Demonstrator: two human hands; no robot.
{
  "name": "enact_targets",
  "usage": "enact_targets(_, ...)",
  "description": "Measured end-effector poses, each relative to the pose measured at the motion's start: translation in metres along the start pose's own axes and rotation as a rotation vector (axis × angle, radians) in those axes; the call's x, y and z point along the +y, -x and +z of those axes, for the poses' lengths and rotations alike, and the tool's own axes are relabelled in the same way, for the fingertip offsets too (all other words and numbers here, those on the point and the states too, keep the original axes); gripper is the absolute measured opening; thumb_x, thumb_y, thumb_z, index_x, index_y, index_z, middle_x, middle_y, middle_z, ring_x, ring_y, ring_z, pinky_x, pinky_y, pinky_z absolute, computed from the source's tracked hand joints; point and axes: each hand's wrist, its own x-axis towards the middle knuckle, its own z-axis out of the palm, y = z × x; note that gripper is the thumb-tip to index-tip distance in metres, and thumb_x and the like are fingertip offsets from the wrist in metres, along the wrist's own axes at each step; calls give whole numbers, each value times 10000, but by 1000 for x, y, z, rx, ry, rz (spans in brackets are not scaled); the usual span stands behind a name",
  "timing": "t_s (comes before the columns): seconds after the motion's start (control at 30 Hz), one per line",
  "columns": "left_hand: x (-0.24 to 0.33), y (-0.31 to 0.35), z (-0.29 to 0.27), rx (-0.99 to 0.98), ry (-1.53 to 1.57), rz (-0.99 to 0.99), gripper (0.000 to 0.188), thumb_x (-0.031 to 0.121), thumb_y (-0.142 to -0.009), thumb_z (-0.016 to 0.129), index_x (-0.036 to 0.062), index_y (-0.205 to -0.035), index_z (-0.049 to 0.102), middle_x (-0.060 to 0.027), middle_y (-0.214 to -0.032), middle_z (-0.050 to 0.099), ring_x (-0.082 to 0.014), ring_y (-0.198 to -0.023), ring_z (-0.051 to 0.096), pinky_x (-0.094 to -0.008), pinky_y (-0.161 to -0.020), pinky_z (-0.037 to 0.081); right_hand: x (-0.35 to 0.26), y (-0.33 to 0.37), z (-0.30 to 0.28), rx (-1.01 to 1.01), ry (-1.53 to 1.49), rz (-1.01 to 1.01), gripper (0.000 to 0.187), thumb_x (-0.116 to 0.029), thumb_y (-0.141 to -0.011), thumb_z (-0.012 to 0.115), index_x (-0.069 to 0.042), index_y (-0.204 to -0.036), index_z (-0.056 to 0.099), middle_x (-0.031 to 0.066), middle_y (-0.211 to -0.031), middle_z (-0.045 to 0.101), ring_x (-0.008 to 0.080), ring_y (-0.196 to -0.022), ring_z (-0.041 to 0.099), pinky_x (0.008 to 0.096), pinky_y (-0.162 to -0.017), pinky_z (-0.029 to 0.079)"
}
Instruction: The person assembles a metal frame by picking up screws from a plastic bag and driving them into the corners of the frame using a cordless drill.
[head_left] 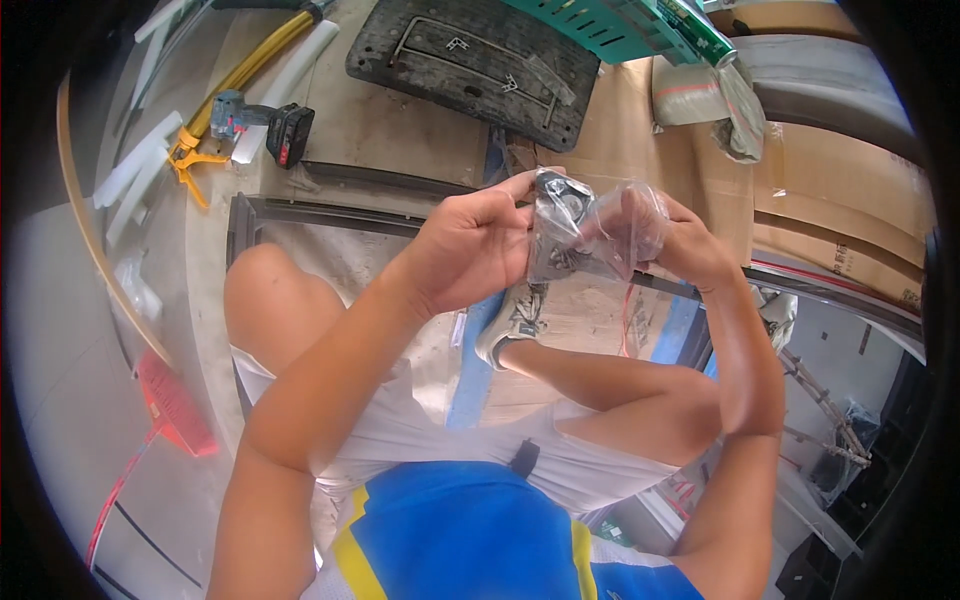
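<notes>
A clear plastic bag (588,243) is held up in front of me, above my legs. Inside it are a black and silver metal fitting (566,200) and some small dark pieces that look like screws. My left hand (470,245) pinches the bag's left side beside the fitting, thumb on top. On the other side, my right hand (692,243) is closed on the bag's loose end. Its fingertips show blurred through the film, and I cannot tell whether they are inside the bag or behind it.
A dark frame (350,215) lies just beyond my knees. Ahead is a worn black board (470,70) carrying a thin metal rod and small brackets. A cordless drill (262,125) and a yellow caulking gun (235,85) lie left, cardboard boxes (840,190) right, a green crate (600,28) far.
</notes>
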Motion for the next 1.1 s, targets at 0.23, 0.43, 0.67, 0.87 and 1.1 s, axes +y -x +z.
enact_targets(0.23,-2,-1,-8,-6,-138,47,803,-82,-841,552,-1,-1576,239,-194,-1454,503,-282,-1336,540,-448,-1131,438,8,-6,22,146,25,-106,238,-163,-985,699,0,-1156,721,50,-770,681,116,-650,619,278,-578,498)
enact_targets(0.43,-8,-2,-8,45,-275,58,820,-91,-843,563,3,-1588,232,-180,-1451,513,-268,-1323,553,-421,-1124,450,9,-8,28,316,142,17,234,-104,-919,765,1,-1127,735,4,-820,698,54,-742,609,252,-651,491)
enact_targets(0.67,-14,-3,-13,84,-313,39,775,-13,-915,668,1,-1577,267,-148,-1388,565,-220,-1250,594,-381,-1094,481,17,-10,23,334,382,-184,163,-140,-889,806,-13,-981,761,-8,-741,693,43,-628,574,260,-542,470)
enact_targets(0.87,-11,-5,-15,110,-350,65,730,19,-938,685,-1,-1563,310,-129,-1321,610,-188,-1208,614,-337,-1061,501,5,-7,33,322,307,-112,127,-86,-870,806,-10,-963,766,-17,-775,707,24,-732,580,241,-634,476)
enact_targets(1.1,-12,-6,-9,202,-470,113,615,111,-983,692,-9,-1505,391,-125,-1296,626,-172,-1171,636,-307,-997,547,24,-14,26,412,116,-197,130,-143,-930,767,-15,-950,764,-32,-762,687,24,-719,567,237,-613,462)
